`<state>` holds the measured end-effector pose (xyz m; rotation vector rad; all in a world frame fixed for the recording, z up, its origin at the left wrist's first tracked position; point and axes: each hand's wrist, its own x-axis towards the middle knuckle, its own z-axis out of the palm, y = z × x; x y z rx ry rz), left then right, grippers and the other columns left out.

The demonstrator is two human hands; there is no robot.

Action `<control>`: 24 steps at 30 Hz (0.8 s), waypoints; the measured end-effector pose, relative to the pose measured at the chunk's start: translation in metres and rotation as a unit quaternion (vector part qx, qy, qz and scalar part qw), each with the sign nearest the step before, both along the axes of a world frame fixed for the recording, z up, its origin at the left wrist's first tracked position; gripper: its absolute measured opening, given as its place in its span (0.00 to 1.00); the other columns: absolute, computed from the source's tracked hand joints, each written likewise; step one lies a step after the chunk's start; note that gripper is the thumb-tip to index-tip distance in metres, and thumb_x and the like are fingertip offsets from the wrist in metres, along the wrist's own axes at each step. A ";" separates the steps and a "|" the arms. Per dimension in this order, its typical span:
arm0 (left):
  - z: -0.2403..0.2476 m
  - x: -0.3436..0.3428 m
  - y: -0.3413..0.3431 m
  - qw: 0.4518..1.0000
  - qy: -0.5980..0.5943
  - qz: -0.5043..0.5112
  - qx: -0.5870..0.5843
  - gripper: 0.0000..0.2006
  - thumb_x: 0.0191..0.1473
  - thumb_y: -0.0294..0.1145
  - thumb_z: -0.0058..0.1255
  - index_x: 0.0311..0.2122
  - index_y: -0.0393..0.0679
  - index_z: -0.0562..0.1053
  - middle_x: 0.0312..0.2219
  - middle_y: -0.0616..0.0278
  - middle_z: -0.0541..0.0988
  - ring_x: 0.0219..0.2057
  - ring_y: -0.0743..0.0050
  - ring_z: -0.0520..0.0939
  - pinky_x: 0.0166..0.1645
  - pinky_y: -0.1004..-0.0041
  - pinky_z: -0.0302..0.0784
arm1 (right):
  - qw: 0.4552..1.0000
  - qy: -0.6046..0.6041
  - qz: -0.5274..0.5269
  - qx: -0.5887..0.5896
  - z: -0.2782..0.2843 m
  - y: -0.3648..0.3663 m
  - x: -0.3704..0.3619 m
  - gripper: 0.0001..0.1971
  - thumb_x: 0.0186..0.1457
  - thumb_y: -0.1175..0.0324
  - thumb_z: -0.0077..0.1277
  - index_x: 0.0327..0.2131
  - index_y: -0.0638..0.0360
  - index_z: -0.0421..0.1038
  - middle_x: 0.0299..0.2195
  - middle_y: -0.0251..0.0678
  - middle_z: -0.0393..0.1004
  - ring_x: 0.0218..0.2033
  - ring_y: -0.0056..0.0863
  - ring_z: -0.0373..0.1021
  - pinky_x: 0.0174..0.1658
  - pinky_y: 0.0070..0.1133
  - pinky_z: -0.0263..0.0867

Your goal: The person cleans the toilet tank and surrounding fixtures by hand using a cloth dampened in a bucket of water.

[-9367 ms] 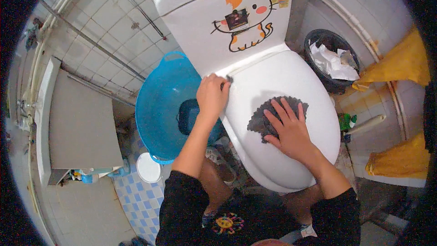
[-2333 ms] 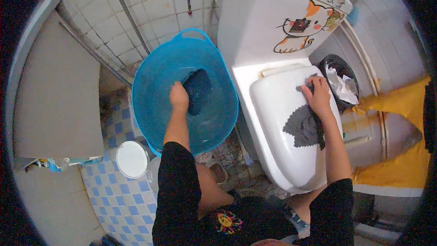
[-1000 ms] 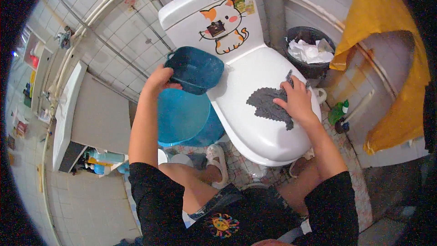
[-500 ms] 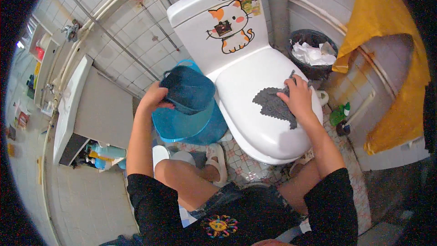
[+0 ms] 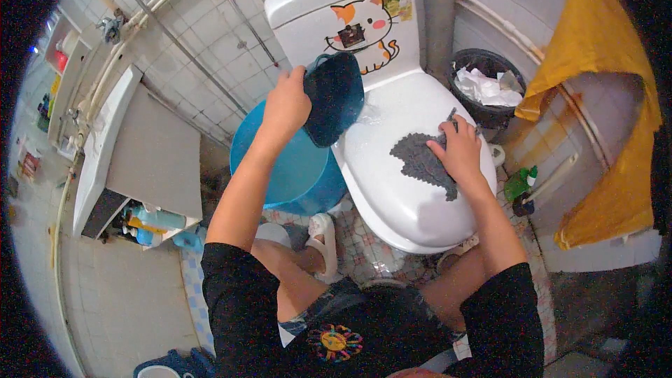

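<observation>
My left hand is closed on the side of a dark blue plastic basin. The basin is tipped to the right beside the white toilet lid, where a clear splash of water shows at its lower edge. Below it stands a larger blue tub with pale water inside. On the shut lid lies a crumpled dark grey cloth with a scalloped edge. My right hand rests on the cloth's right part, fingers curled over it.
The toilet tank bears a cat sticker. A black bin of used paper stands behind right, near green bottles. Yellow fabric hangs at the right. A sink cabinet is at the left, and the tiled floor looks wet.
My left hand has lifted the dark blue basin from above the tub, moved it right toward the toilet and tipped it, with water spilling onto the lid. My right hand and the cloth stay put.
</observation>
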<state>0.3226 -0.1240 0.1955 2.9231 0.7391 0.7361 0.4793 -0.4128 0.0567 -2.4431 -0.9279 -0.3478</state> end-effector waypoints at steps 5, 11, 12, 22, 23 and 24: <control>-0.009 -0.019 0.005 0.996 -0.055 0.037 0.054 0.26 0.47 0.18 0.41 0.55 0.44 0.64 0.57 0.37 0.61 0.35 0.33 0.78 0.40 0.49 0.75 | 0.997 -0.068 0.029 0.027 -0.008 0.000 0.006 0.23 0.43 0.56 0.64 0.41 0.55 0.71 0.53 0.46 0.63 0.55 0.45 0.59 0.53 0.41 0.58; -0.064 -0.071 0.056 0.986 -0.124 0.111 0.025 0.30 0.47 0.17 0.42 0.58 0.46 0.61 0.60 0.38 0.57 0.35 0.33 0.78 0.41 0.51 0.76 | 0.998 -0.044 0.027 0.045 -0.011 0.007 0.010 0.23 0.43 0.57 0.64 0.41 0.56 0.71 0.53 0.48 0.64 0.54 0.47 0.60 0.55 0.38 0.58; -0.083 -0.084 0.073 0.982 -0.142 0.120 -0.017 0.29 0.48 0.18 0.42 0.59 0.43 0.59 0.58 0.35 0.57 0.41 0.32 0.75 0.47 0.52 0.73 | 0.998 -0.037 0.023 0.050 -0.011 0.009 0.009 0.23 0.43 0.56 0.64 0.41 0.56 0.71 0.53 0.48 0.64 0.54 0.47 0.60 0.56 0.38 0.57; -0.254 -0.130 0.163 0.691 -0.272 0.206 -0.638 0.31 0.51 0.38 0.52 0.52 0.21 0.60 0.49 0.35 0.69 0.44 0.42 0.78 0.33 0.47 0.80 | 0.993 -0.021 0.085 0.078 -0.007 0.015 0.035 0.11 0.49 0.70 0.56 0.37 0.61 0.71 0.43 0.47 0.70 0.47 0.47 0.65 0.53 0.35 0.60; -0.254 -0.125 0.159 0.703 -0.264 0.227 -0.620 0.32 0.51 0.39 0.53 0.52 0.21 0.60 0.49 0.34 0.69 0.45 0.40 0.77 0.35 0.47 0.79 | 0.994 -0.010 0.085 0.065 -0.007 0.016 0.040 0.10 0.49 0.71 0.56 0.36 0.61 0.71 0.42 0.47 0.70 0.46 0.48 0.66 0.52 0.35 0.61; -0.256 -0.115 0.155 0.714 -0.258 0.243 -0.604 0.32 0.50 0.40 0.53 0.52 0.21 0.61 0.49 0.34 0.70 0.46 0.39 0.77 0.38 0.47 0.78 | 0.995 -0.004 0.082 0.051 -0.006 0.014 0.049 0.09 0.49 0.71 0.56 0.35 0.62 0.71 0.41 0.47 0.71 0.46 0.48 0.66 0.51 0.34 0.62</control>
